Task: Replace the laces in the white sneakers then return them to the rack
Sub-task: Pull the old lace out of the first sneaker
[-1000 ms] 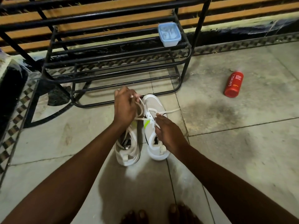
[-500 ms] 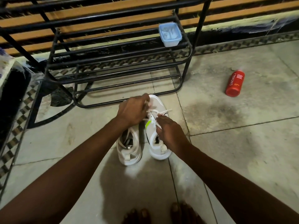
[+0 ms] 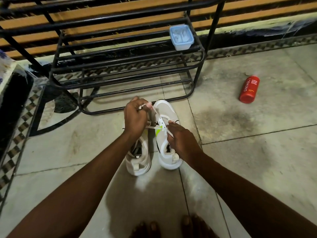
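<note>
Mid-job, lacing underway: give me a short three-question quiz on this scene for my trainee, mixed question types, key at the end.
1. Fill in: the left hand and right hand both work the white lace of the person's ___ white sneaker.
2. Where does the pale blue lidded plastic box sit? A in the left hand; B on the black metal rack; C inside a sneaker.
3. True or false: the red cylindrical bottle lies on its side on the tiled floor.
Key: 1 right; 2 B; 3 true.
</note>
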`<action>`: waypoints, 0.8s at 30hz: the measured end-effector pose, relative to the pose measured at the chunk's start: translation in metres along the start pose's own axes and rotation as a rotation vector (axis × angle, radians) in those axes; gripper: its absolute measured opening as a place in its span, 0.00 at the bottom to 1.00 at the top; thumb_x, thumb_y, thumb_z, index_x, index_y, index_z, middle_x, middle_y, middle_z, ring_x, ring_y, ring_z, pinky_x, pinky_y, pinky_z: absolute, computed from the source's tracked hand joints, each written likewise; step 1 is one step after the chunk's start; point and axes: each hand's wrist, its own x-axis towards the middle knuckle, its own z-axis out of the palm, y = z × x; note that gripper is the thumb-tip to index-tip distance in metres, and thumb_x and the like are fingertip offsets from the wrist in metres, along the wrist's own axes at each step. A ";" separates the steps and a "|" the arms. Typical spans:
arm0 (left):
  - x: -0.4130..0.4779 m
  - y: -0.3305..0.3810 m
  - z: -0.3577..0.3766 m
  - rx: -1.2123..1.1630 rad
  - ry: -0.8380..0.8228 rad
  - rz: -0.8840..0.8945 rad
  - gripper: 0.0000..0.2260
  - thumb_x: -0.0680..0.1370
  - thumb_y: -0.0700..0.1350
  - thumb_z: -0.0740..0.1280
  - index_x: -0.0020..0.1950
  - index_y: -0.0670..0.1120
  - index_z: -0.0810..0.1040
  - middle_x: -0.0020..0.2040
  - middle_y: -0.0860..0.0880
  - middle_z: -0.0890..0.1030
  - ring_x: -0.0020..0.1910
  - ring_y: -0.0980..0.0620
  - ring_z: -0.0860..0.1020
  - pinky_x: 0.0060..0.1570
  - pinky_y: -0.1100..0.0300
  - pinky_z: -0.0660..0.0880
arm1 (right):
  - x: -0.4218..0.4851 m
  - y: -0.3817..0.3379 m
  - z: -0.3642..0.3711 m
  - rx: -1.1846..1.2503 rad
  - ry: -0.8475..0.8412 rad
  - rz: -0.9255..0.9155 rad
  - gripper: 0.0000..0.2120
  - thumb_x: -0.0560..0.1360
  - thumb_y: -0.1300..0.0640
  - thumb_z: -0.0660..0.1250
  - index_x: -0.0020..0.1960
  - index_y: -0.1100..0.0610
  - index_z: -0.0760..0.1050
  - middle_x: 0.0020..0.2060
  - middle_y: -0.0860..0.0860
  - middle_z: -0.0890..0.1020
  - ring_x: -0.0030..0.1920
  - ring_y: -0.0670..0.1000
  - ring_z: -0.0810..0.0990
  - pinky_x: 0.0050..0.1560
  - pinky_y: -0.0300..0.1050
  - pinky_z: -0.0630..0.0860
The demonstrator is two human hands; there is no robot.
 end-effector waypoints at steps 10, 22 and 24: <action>-0.004 -0.002 0.006 -0.111 -0.111 -0.132 0.10 0.82 0.36 0.61 0.41 0.39 0.76 0.49 0.36 0.78 0.46 0.36 0.79 0.48 0.45 0.78 | -0.004 -0.005 -0.001 0.097 0.080 0.014 0.19 0.79 0.60 0.67 0.68 0.63 0.76 0.68 0.59 0.78 0.69 0.57 0.75 0.69 0.46 0.68; 0.015 -0.006 0.015 0.406 -0.429 0.031 0.09 0.84 0.43 0.64 0.59 0.42 0.66 0.45 0.42 0.79 0.42 0.42 0.76 0.37 0.53 0.67 | -0.006 -0.011 -0.001 0.028 0.072 0.123 0.21 0.79 0.63 0.60 0.72 0.61 0.67 0.60 0.60 0.80 0.55 0.64 0.80 0.52 0.51 0.75; 0.015 -0.006 0.015 0.525 -0.502 0.087 0.15 0.78 0.38 0.69 0.62 0.42 0.68 0.54 0.41 0.78 0.51 0.43 0.75 0.43 0.56 0.66 | -0.006 -0.012 -0.001 0.021 0.071 0.125 0.22 0.79 0.62 0.61 0.73 0.61 0.67 0.60 0.60 0.80 0.56 0.64 0.80 0.53 0.51 0.75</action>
